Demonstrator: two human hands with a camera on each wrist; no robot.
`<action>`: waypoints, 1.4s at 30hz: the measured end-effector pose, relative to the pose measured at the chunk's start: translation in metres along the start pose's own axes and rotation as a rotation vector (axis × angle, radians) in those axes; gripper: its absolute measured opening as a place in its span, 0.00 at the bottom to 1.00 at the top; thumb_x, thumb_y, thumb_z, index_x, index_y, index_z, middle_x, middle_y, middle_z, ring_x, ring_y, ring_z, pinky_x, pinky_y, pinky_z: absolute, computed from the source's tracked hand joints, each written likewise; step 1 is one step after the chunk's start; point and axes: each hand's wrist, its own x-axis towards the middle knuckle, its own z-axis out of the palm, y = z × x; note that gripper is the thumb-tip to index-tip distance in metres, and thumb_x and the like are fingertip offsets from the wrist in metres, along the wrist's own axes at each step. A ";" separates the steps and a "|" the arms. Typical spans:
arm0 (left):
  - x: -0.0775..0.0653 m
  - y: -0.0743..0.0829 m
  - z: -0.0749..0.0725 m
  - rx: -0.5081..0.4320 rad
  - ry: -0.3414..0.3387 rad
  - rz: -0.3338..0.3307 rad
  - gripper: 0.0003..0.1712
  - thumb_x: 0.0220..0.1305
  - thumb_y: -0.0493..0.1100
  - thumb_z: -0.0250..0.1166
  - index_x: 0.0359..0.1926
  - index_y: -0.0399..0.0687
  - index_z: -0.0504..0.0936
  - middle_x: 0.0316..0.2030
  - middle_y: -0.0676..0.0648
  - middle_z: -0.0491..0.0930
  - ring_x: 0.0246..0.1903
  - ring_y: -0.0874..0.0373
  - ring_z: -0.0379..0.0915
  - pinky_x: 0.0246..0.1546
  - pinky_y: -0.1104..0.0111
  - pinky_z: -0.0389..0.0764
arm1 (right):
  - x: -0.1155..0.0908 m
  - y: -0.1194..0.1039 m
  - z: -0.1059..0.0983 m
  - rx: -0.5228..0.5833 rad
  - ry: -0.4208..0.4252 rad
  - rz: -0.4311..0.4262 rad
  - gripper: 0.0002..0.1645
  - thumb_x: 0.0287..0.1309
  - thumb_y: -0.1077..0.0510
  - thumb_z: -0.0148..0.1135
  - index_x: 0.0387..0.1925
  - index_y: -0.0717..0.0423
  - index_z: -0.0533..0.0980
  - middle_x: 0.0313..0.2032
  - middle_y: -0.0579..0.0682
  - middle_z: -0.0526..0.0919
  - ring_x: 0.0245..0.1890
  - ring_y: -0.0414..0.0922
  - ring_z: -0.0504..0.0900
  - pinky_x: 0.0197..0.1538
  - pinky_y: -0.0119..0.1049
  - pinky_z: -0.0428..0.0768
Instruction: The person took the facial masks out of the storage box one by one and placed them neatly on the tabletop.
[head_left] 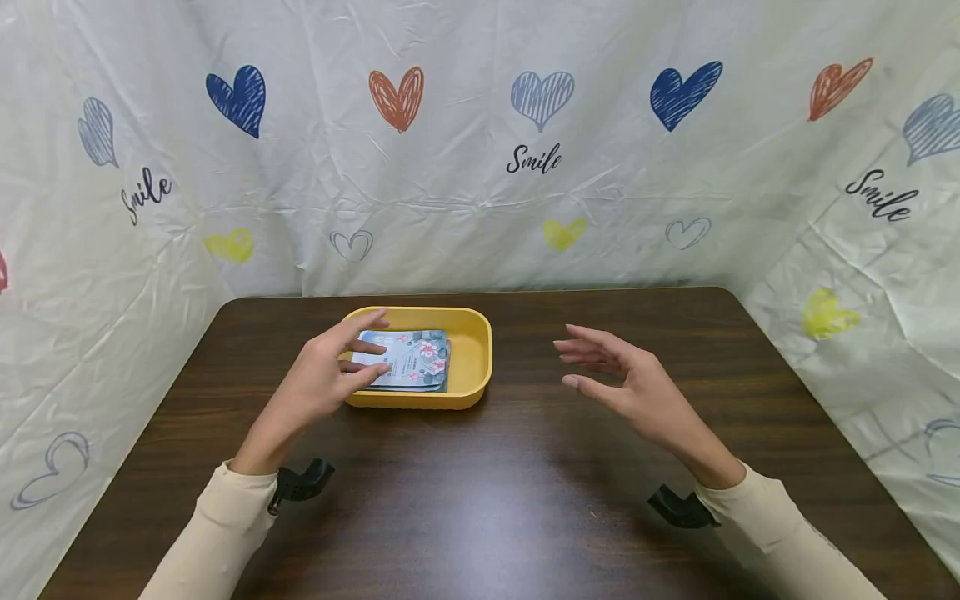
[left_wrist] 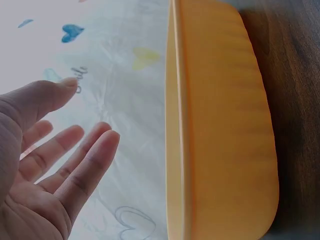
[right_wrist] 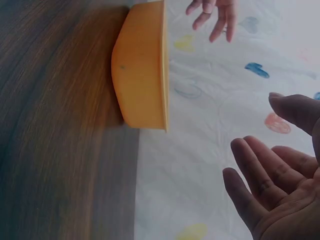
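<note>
A yellow rectangular tray (head_left: 471,358) stands on the dark wooden table, left of the middle. Flat packets with a floral print (head_left: 414,360) lie stacked inside it, toward its left side. Over the tray's left end hovers my left hand (head_left: 330,367), fingers spread and thumb apart, holding nothing; in the left wrist view it is above the rim level, apart from the tray wall (left_wrist: 225,125). My right hand (head_left: 626,379) is held in the air to the right of the tray, fingers loosely extended, with nothing in it. The packets' left edge is partly hidden behind my left fingers.
The dark brown table (head_left: 480,500) has rounded far corners. A white cloth (head_left: 450,183) printed with hearts and "Smile" lettering hangs behind it and along both sides. Black wrist mounts (head_left: 303,481) stick out inward from both sleeves.
</note>
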 end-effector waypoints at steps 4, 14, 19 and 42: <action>-0.001 -0.004 -0.001 -0.027 0.006 -0.051 0.44 0.55 0.28 0.74 0.72 0.49 0.70 0.58 0.42 0.79 0.43 0.49 0.87 0.38 0.63 0.87 | 0.001 0.002 0.001 0.042 0.004 -0.006 0.37 0.62 0.61 0.69 0.70 0.43 0.69 0.59 0.48 0.82 0.56 0.45 0.83 0.57 0.34 0.80; -0.005 -0.010 -0.008 -0.056 0.040 -0.181 0.40 0.59 0.32 0.73 0.71 0.52 0.72 0.57 0.45 0.81 0.42 0.52 0.87 0.30 0.72 0.83 | 0.005 0.004 0.002 0.118 0.004 -0.039 0.34 0.62 0.64 0.68 0.69 0.45 0.71 0.58 0.55 0.83 0.55 0.53 0.84 0.54 0.31 0.81; -0.008 -0.015 -0.013 -0.051 0.056 -0.223 0.39 0.59 0.33 0.74 0.71 0.54 0.73 0.56 0.48 0.81 0.42 0.52 0.86 0.30 0.69 0.84 | 0.008 0.005 0.005 0.139 0.002 -0.047 0.33 0.62 0.64 0.68 0.68 0.45 0.72 0.57 0.53 0.83 0.55 0.54 0.83 0.55 0.32 0.81; -0.021 -0.034 -0.026 -0.021 0.117 -0.280 0.37 0.59 0.30 0.72 0.69 0.49 0.74 0.56 0.39 0.81 0.39 0.53 0.86 0.28 0.66 0.86 | 0.023 0.008 0.013 0.233 -0.033 -0.043 0.32 0.62 0.66 0.68 0.66 0.47 0.74 0.56 0.55 0.84 0.55 0.52 0.84 0.54 0.37 0.83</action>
